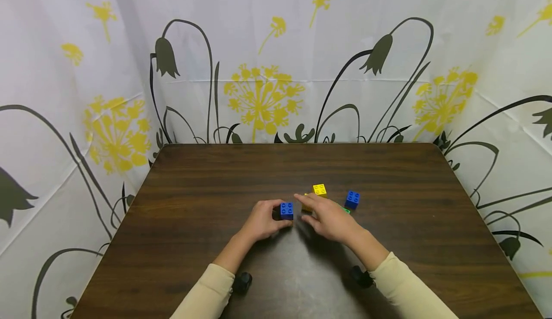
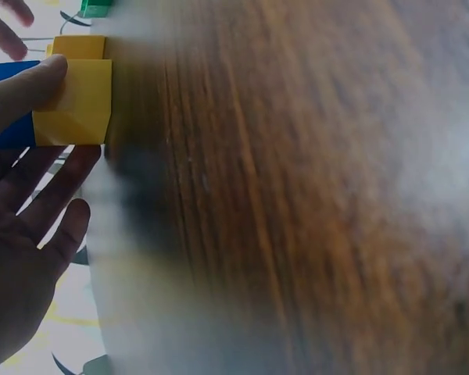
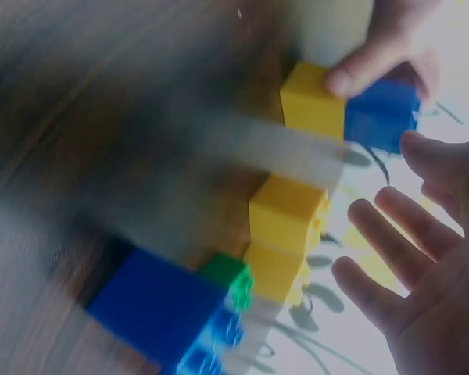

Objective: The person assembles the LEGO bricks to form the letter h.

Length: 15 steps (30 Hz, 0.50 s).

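My left hand [image 1: 260, 221] pinches a two-brick stack between thumb and fingers. A blue building brick [image 1: 286, 210] forms its top, studs up, over a yellow building brick [image 3: 309, 101]. In the left wrist view the thumb lies across the seam of both, and the yellow brick [image 2: 82, 101] is at the tabletop. My right hand [image 1: 331, 217] hovers just right of the stack, fingers spread and holding nothing. Beneath and beyond its fingers are two more yellow bricks, one farther back [image 1: 319, 189] and one nearer [image 3: 285, 211], partly hidden by the hand in the head view.
A loose blue brick [image 1: 352, 199] lies to the right of the yellow ones. A small green brick [image 3: 227, 275] sits between them, mostly hidden behind the right hand from above. The brown wooden table [image 1: 194, 175] ends at a flower-patterned curtain [image 1: 276, 36] behind and at both sides.
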Each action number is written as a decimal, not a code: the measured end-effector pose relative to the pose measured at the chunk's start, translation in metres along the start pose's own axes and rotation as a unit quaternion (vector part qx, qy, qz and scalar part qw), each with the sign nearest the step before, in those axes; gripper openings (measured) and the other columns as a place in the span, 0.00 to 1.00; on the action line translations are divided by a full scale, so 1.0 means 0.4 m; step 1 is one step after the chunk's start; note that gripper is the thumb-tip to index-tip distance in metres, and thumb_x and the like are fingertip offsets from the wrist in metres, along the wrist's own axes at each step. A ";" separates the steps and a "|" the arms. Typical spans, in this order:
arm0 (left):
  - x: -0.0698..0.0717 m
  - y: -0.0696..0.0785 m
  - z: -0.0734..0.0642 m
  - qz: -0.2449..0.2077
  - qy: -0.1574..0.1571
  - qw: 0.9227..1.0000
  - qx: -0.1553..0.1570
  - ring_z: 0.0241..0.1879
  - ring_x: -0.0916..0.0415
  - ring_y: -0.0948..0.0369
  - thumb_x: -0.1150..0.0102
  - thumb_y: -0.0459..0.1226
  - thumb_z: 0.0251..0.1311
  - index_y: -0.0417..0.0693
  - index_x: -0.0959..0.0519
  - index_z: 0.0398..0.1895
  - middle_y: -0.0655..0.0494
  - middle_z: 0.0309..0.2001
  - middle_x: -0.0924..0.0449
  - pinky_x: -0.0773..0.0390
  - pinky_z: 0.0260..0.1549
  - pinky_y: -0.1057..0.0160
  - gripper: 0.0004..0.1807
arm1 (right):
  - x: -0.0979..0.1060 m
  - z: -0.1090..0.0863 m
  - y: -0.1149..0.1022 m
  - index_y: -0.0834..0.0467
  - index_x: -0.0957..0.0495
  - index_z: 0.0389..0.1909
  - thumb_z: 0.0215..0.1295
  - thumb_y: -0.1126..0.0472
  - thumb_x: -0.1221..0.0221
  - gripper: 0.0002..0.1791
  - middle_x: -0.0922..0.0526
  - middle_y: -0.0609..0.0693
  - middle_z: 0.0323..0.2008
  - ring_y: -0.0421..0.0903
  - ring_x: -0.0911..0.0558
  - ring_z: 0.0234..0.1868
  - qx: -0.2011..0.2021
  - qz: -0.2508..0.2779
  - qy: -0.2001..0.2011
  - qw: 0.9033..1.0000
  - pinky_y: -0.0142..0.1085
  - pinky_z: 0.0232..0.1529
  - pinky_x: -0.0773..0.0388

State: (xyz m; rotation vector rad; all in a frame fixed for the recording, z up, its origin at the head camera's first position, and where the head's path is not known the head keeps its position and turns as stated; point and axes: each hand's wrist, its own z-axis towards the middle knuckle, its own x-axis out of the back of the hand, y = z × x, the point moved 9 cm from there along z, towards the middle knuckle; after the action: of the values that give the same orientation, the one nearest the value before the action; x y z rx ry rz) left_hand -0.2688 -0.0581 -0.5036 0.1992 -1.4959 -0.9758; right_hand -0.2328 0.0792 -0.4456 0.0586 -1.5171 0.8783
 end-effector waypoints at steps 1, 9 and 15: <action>0.001 -0.001 0.000 0.001 0.000 1.000 0.003 0.40 0.21 0.63 0.23 0.43 0.48 0.48 0.17 0.44 0.60 0.38 0.16 0.21 0.44 0.58 0.20 | 0.010 -0.006 0.010 0.52 0.31 0.70 0.68 0.58 0.38 0.30 0.26 0.54 0.63 0.53 0.24 0.60 -0.008 -0.003 0.006 1.000 0.50 0.56 0.25; 0.013 -0.018 -0.007 -0.003 -0.004 0.999 0.037 0.43 0.21 0.59 0.24 0.43 0.50 0.48 0.18 0.48 0.57 0.42 0.16 0.21 0.46 0.54 0.22 | 0.080 -0.065 0.081 0.55 0.23 0.62 0.66 0.58 0.36 0.23 0.22 0.49 0.55 0.50 0.20 0.51 -0.044 0.008 0.043 0.998 0.49 0.51 0.22; 0.029 -0.039 -0.011 -0.008 0.009 0.999 0.050 0.42 0.21 0.58 0.24 0.42 0.50 0.48 0.19 0.48 0.55 0.42 0.17 0.21 0.46 0.54 0.22 | 0.097 -0.114 0.126 0.56 0.21 0.59 0.65 0.58 0.36 0.21 0.20 0.48 0.53 0.51 0.19 0.51 -0.059 0.011 0.052 0.997 0.50 0.50 0.22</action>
State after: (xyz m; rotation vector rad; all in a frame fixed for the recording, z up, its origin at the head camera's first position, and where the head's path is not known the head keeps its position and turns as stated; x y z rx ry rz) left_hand -0.2738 -0.0775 -0.5060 0.2916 -1.5304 -0.9099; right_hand -0.2286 0.1572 -0.4414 -0.0894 -1.4709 0.7953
